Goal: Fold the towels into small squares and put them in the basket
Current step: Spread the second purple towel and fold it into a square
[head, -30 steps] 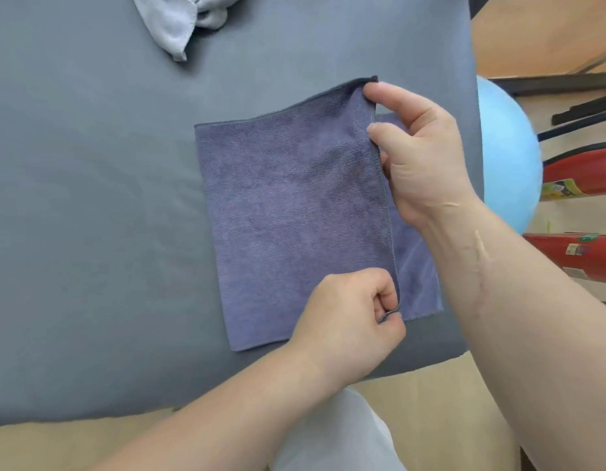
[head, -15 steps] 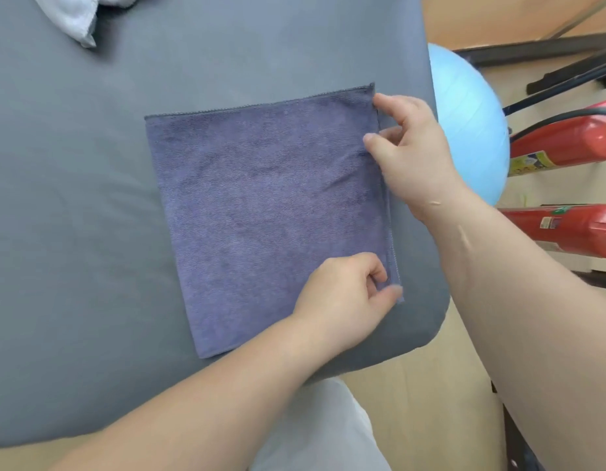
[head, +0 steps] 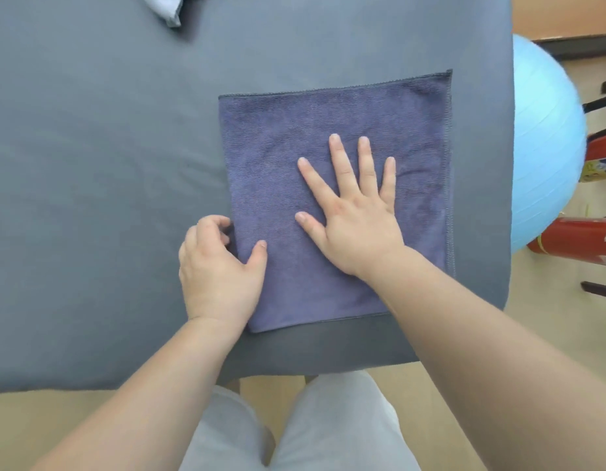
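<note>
A dark purple towel [head: 295, 137], folded to a rectangle, lies flat on the grey table [head: 91, 198] near its right end. My right hand [head: 356, 212] presses flat on the towel's middle with its fingers spread. My left hand [head: 216, 263] is at the towel's left edge, thumb on top of the cloth and fingers curled against the edge, gripping it. No basket is in view.
A light grey towel [head: 165, 8] lies crumpled at the table's far edge. Right of the table are a light blue ball [head: 546, 147] and red fire extinguishers [head: 573, 243] on the floor. My knees show below the table's near edge.
Both hands let go of the towel's right edge. My right hand moved onto the middle and flattened; my left hand crossed to the left edge.
</note>
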The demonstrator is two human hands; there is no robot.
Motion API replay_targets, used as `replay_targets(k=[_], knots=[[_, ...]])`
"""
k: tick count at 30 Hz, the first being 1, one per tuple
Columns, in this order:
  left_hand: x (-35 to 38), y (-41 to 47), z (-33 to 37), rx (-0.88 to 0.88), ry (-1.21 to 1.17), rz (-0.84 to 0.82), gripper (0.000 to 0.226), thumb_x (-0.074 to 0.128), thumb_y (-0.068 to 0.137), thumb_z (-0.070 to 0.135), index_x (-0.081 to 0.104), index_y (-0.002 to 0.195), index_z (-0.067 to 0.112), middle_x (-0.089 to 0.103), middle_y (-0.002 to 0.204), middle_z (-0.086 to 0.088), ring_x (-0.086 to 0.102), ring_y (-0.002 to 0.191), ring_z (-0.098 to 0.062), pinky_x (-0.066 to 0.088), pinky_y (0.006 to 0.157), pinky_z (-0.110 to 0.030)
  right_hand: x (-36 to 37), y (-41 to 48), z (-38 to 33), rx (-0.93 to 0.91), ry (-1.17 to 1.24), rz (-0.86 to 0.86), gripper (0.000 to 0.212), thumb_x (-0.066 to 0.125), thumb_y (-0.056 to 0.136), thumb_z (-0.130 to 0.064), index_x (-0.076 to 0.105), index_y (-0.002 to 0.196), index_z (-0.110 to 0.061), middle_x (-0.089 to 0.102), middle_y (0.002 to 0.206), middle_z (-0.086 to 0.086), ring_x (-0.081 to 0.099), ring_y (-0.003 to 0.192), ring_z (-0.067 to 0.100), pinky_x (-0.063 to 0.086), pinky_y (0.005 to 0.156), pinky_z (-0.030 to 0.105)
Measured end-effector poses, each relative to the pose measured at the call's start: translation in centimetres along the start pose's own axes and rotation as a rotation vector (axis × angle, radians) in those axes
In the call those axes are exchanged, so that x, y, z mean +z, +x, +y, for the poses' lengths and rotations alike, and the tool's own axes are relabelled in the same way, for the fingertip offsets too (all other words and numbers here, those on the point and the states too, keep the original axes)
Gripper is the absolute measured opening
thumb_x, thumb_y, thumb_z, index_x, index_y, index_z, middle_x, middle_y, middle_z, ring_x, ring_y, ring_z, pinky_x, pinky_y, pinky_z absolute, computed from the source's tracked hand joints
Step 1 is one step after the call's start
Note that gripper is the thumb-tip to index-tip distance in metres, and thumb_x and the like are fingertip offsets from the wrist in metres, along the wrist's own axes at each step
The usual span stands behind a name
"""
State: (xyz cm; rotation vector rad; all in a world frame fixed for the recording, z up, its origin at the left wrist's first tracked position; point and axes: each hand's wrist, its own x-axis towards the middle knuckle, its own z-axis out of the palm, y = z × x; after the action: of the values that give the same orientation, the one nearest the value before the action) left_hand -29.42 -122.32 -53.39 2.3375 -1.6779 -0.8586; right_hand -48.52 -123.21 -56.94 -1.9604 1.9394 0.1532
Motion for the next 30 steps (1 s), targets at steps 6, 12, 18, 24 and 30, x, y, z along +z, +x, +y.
replay_targets(k=[6,12,18,24,30], knots=[[-0.9,-0.9,-2.5,-0.003,0.103,-0.163,0.037,0.077,0.075,0.050,0.051,0.075,0.024,0.056,0.075,0.008,0.055,0.073,-0.014,0.047,0.065,-0.036,0.7,0.1,-0.5,0.060,-0.062,0.028,0.069,0.027,0.097,-0.070,0.012,0.159,-0.042,-0.004,0.169,0.007,-0.008,0.153,0.041,-0.001,0.119,0.067],[-1.3,-0.7,-3.5,0.014,0.153,-0.286,0.039,0.075,0.075,0.050,0.056,0.065,0.017,0.060,0.059,0.005,0.060,0.062,-0.017,0.050,0.057,-0.034,-1.3,1.1,-4.6,-0.094,0.078,0.198,0.058,0.038,0.098,-0.062,0.038,0.152,-0.042,0.024,0.165,0.010,0.020,0.150,0.039,0.015,0.120,0.058],[-2.1,-0.5,-5.2,0.040,0.104,-0.420,0.035,0.075,0.080,0.039,0.056,0.061,0.017,0.059,0.057,0.004,0.059,0.062,-0.018,0.050,0.056,-0.032,-2.1,4.0,-11.2,-0.058,-0.036,-0.030,0.064,0.028,0.097,-0.065,0.041,0.150,-0.033,0.029,0.158,0.004,0.028,0.140,0.036,0.023,0.114,0.051],[-5.2,1.0,-8.1,0.054,0.075,-0.373,0.030,0.073,0.080,0.035,0.056,0.062,0.017,0.060,0.058,0.004,0.059,0.063,-0.017,0.051,0.058,-0.033,-1.9,4.8,-15.3,0.014,0.103,-0.013,0.072,0.037,0.099,-0.059,0.025,0.157,-0.018,0.020,0.161,-0.006,0.024,0.141,0.026,0.023,0.113,0.046],[-10.7,3.9,-14.5,-0.042,0.139,-0.234,0.024,0.068,0.075,0.028,0.055,0.061,0.014,0.060,0.057,0.000,0.059,0.061,-0.022,0.052,0.055,-0.035,-2.1,6.5,-23.4,-0.196,0.403,-0.064,0.071,0.040,0.101,-0.056,0.022,0.159,-0.020,0.014,0.166,-0.007,0.014,0.150,0.021,0.018,0.121,0.045]])
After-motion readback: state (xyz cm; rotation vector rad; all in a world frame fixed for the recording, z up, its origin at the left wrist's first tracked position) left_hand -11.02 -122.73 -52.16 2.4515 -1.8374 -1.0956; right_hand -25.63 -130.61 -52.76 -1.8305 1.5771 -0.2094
